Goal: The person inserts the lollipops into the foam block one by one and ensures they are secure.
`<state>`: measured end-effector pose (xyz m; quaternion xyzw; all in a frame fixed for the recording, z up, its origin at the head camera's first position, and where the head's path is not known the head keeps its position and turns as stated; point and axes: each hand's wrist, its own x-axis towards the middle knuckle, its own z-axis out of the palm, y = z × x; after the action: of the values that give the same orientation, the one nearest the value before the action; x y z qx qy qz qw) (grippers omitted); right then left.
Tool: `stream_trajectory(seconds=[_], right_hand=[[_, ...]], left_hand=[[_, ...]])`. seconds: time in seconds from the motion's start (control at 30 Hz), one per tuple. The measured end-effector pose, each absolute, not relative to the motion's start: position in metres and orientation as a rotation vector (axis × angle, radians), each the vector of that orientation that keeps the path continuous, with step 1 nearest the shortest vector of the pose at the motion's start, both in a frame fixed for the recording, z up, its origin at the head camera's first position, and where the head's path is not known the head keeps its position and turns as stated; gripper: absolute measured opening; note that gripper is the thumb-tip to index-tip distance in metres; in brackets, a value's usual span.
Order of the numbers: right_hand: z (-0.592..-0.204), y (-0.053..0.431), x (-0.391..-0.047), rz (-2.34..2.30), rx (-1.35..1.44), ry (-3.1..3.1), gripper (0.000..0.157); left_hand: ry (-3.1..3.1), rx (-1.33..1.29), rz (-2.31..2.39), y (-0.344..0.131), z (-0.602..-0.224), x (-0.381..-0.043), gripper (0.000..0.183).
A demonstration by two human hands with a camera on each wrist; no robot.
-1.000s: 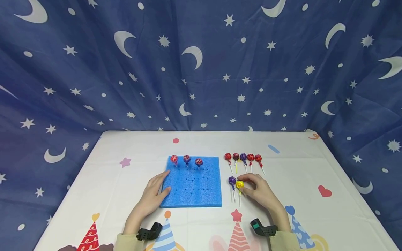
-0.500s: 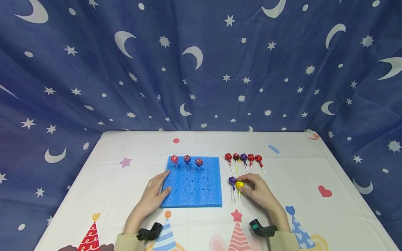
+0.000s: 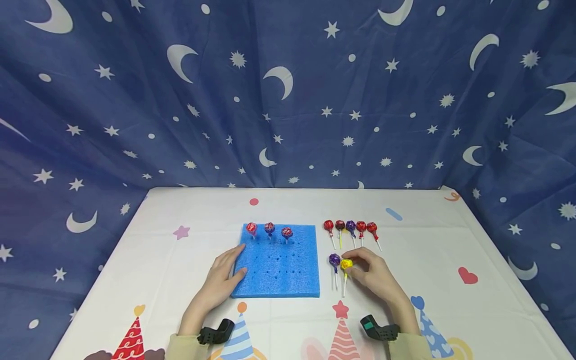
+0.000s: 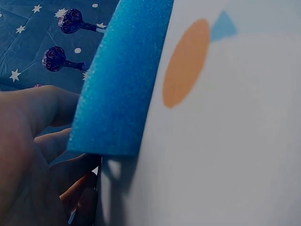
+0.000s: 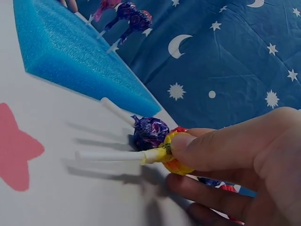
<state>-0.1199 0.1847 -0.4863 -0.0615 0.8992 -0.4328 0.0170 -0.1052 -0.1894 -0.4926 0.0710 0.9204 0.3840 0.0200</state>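
Observation:
My right hand pinches a yellow-wrapped lollipop by its head, between thumb and fingers. Its white stick points toward the front of the table. Just left of it lies a purple-wrapped lollipop, overlapped by the yellow one in the right wrist view. A blue foam block with rows of small holes lies on the table. Three lollipops stand upright in its back row. My left hand rests at the block's left edge, its thumb over the top; in the left wrist view the foam partly hides the fingers.
Several more lollipops lie in a row behind my right hand, sticks toward me. The white tablecloth is printed with party hats and shapes. A blue curtain with moons and stars hangs behind the table.
The yellow lollipop's stick has swung slightly left and partly back in my right hand's pinch. The left hand keeps its place on the foam block. The head view has shifted slightly.

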Motion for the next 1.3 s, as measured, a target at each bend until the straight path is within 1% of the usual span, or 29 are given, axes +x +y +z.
stream_trajectory(seconds=[0.13,0.47,0.83,1.0,1.3], right_hand=[[-0.483,0.186,-0.119,-1.368,-0.196,2.801,0.031],[-0.472,0.187,-0.119,-1.430,-0.162,2.806,0.029],[-0.460,0.186,-0.116,-1.531,-0.215,2.845,0.033],[-0.460,0.186,-0.116,-1.549,-0.236,2.873,0.031],[-0.454,0.188,-0.119,-1.581,-0.347,2.915,0.032]], left_hand=[[2.853,0.214,1.185,-0.189,-0.493,-0.106,0.059],[2.840,0.203,1.193,-0.190,-0.492,-0.105,0.059],[2.860,0.223,1.190,-0.189,-0.492,-0.104,0.059],[2.856,0.228,1.178,-0.190,-0.491,-0.104,0.059],[2.850,0.217,1.180,-0.189,-0.491,-0.104,0.059]])
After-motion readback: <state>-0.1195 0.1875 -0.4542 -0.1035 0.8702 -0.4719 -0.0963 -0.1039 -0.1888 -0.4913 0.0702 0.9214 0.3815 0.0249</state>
